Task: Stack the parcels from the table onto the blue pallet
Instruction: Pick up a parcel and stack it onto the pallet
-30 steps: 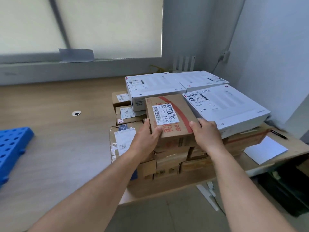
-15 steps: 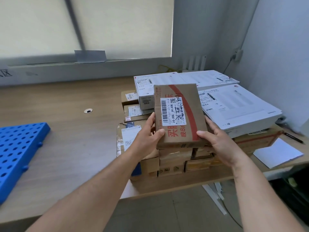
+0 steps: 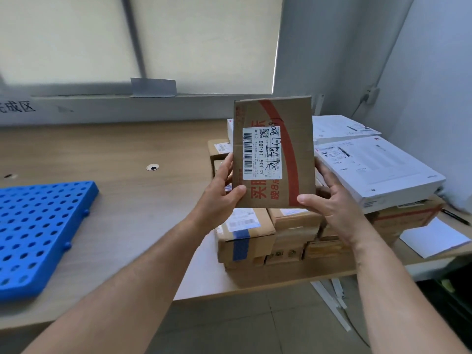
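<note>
A flat brown cardboard parcel (image 3: 293, 159) with a red stripe and a white barcode label is held up in the air, tilted with its top face toward me. My left hand (image 3: 222, 192) grips its left edge, thumb on the front. My right hand (image 3: 329, 198) grips the lower right corner. Below it a pile of brown parcels (image 3: 258, 233) sits on the wooden table (image 3: 127, 200). The blue perforated pallet (image 3: 38, 231) lies on the table at the far left, nothing on it.
Three flat white boxes (image 3: 378, 172) lie on the pile at the right, near the wall. A white sheet of paper (image 3: 434, 238) and a black pen (image 3: 456, 217) rest at the table's right end. A cable grommet (image 3: 152, 167) is in the tabletop.
Both hands have lifted the red-striped parcel off the pile and tipped it upright toward me. The view has swung left, bringing more of the blue pallet into sight.
</note>
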### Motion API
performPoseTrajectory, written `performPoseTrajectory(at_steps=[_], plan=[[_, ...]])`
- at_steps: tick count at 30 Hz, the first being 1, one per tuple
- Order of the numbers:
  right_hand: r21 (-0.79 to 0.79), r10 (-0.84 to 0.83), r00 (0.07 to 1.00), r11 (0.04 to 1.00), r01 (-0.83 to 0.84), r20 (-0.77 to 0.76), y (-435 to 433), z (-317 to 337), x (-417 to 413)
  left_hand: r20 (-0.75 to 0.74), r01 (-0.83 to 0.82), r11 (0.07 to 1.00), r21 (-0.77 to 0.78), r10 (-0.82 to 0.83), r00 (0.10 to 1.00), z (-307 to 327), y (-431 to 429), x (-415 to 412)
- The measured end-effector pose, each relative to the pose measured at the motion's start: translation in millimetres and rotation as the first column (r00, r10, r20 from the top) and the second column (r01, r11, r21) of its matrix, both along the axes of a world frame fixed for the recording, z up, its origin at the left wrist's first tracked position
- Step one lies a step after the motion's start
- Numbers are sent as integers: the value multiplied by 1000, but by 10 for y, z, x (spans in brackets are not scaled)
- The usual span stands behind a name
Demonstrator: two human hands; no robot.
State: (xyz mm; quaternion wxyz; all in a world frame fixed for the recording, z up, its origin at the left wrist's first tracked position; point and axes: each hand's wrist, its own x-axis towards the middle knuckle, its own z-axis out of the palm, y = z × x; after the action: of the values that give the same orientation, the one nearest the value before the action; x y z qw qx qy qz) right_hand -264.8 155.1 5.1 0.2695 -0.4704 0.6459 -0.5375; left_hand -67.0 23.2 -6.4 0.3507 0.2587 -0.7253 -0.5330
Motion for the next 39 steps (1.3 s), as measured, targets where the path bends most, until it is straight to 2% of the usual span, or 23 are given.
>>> performPoseTrajectory(at_steps=[6,12,14,20,25,34,39], plan=[[-56,40,998,998,-38,42,-304,43,735,19,-133,988,-80,134,991,54,-173,841],[-51,130,991,990,-128,36,-629,103,1561,34,-367,917,-156,376,926,18,-359,1914],[-48,164,984,986,-160,75,-734,96,1870,40,-432,886,-166,444,895,-25,-396,2303],[-52,280,953,960,-276,112,-1036,-14,2853,162,-604,753,-262,651,742,-236,-446,3442],[-30,369,916,929,-369,155,-1246,-122,3630,267,-673,639,-372,768,582,-387,-428,4295],[51,505,843,852,-522,184,-1710,-315,4696,344,-742,476,-472,874,343,-568,-397,5328],[83,555,803,809,-582,218,-2085,-510,5180,381,-769,424,-478,889,254,-670,-536,5788]])
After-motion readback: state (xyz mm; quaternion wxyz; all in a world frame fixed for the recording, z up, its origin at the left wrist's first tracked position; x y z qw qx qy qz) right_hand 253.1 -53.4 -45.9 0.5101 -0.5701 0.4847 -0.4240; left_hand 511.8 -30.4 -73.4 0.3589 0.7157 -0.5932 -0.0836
